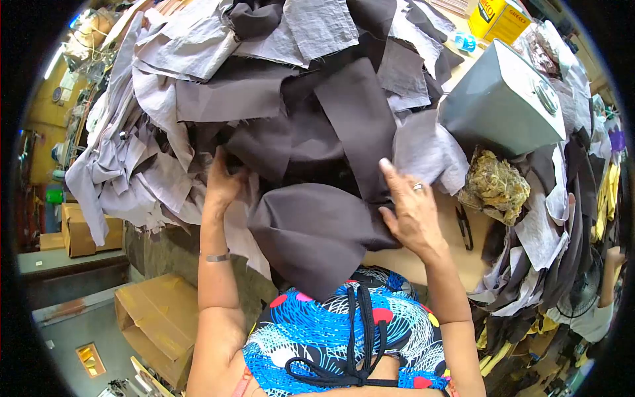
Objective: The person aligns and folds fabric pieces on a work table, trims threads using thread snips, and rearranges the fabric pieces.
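In front of me a heap of dark grey-brown cloth pieces (311,225) bulges up, one rounded fold hanging over the near edge. My left hand (225,178) is at the left side of the heap, fingers curled into the edge of a dark cloth piece (261,149) and partly hidden by it. On the right, my right hand (415,208) has its index finger and thumb spread, beside a long dark strip of cloth (357,126). Its fingers touch or hover just over the cloth; I cannot tell which. A ring is on this hand.
Pale grey cloth pieces (152,178) pile up left and behind. To the right stand a large metal tin (499,106), a crumpled bag of yellowish material (496,188) and black thread snips (464,227). A yellow box (497,20) is farther back. Cardboard boxes (159,324) are on the floor.
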The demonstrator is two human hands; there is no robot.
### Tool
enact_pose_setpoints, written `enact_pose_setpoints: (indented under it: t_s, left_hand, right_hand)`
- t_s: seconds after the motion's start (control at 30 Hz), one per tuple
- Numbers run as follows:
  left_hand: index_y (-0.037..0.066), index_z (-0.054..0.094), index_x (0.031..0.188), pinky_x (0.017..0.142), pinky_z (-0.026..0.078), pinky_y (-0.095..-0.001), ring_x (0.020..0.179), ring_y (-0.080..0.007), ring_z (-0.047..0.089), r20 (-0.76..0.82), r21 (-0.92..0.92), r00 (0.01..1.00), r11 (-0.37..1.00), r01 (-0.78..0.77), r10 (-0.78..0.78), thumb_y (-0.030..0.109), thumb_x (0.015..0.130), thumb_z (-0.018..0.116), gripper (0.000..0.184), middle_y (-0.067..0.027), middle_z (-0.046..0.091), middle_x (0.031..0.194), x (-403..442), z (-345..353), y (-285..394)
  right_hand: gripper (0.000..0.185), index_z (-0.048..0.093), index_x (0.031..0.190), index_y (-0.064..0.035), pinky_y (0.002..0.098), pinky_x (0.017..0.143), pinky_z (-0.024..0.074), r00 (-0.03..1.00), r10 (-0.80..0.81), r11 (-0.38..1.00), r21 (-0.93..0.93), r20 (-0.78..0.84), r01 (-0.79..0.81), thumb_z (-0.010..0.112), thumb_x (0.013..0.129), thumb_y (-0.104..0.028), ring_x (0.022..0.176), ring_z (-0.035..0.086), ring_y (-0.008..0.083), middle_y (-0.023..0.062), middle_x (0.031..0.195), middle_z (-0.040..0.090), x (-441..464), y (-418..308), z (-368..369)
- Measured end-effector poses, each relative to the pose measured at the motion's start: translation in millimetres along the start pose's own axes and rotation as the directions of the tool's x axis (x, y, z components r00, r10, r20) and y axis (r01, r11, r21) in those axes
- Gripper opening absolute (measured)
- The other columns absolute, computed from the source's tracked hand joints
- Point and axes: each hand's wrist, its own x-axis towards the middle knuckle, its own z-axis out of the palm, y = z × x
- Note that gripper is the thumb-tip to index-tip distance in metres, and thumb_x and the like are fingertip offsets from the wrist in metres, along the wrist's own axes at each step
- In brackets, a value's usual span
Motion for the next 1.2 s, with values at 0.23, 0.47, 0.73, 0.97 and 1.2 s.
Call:
enact_pose_setpoints:
  t_s: [0.23,0.47,0.73,0.97,1.2]
  left_hand:
    - [-0.006,0.055,0.107,0.087,0.045,-0.034,0.096,-0.0381,0.057,-0.046,0.123,0.939,0.935,-0.333,0.34,-0.013,0.061,0.045,0.048,-0.0224,0.06,0.101,-5.2,-18.1,11.8]
    - [-0.001,0.059,0.091,0.081,0.047,-0.0355,0.092,-0.0314,0.06,-0.234,0.273,0.686,0.723,-0.634,0.689,-0.013,0.059,0.046,0.037,-0.0139,0.063,0.098,8.2,-65.7,104.8]
    - [0.005,0.046,0.126,0.102,0.032,-0.0431,0.127,-0.0304,0.037,-0.092,0.898,0.81,0.4,-0.185,0.58,-0.002,0.073,0.053,0.053,-0.008,0.044,0.134,77.4,-60.9,97.1]
    - [0.016,0.061,0.105,0.096,0.039,-0.0407,0.106,-0.0235,0.055,0.178,0.273,0.616,0.563,-0.78,0.767,0.03,0.066,0.073,0.043,-0.0053,0.058,0.113,-54.4,9.1,146.5]
    - [0.013,0.054,0.105,0.104,0.027,-0.0477,0.124,-0.0277,0.038,0.294,0.309,0.67,0.595,-0.742,0.682,0.021,0.066,0.072,0.044,-0.0059,0.046,0.127,-68.0,86.9,72.9]
  right_hand:
    - [0.065,0.039,0.135,-0.0054,0.0398,0.085,0.0396,0.996,-0.011,1.0,-0.001,-0.09,0.01,0.053,0.073,0.006,0.086,0.056,0.0273,0.0118,0.088,0.059,-7.0,6.3,21.0]
    - [0.044,0.047,0.124,0.0036,0.0303,0.074,0.047,0.929,0.0,1.0,-0.021,-0.371,-0.008,0.055,0.082,0.003,0.078,0.057,0.0181,0.0109,0.085,0.059,-41.3,-45.5,-75.1]
    - [0.071,0.038,0.135,-0.0035,0.0395,0.091,0.0375,0.979,0.019,0.999,0.045,-0.202,-0.01,0.068,0.071,-0.004,0.099,0.052,0.0282,0.0134,0.12,0.053,-9.9,-23.1,-40.0]
    - [0.083,0.031,0.14,-0.0081,0.0412,0.096,0.0352,0.989,0.118,0.984,0.147,-0.091,-0.103,0.073,0.068,-0.011,0.107,0.049,0.0328,0.0144,0.118,0.052,-28.0,-1.4,-5.4]
    - [0.077,0.033,0.138,-0.0103,0.0429,0.094,0.036,0.99,0.143,0.982,0.121,0.013,-0.143,0.071,0.072,-0.021,0.118,0.043,0.0315,0.0145,0.124,0.048,-26.1,8.8,36.1]
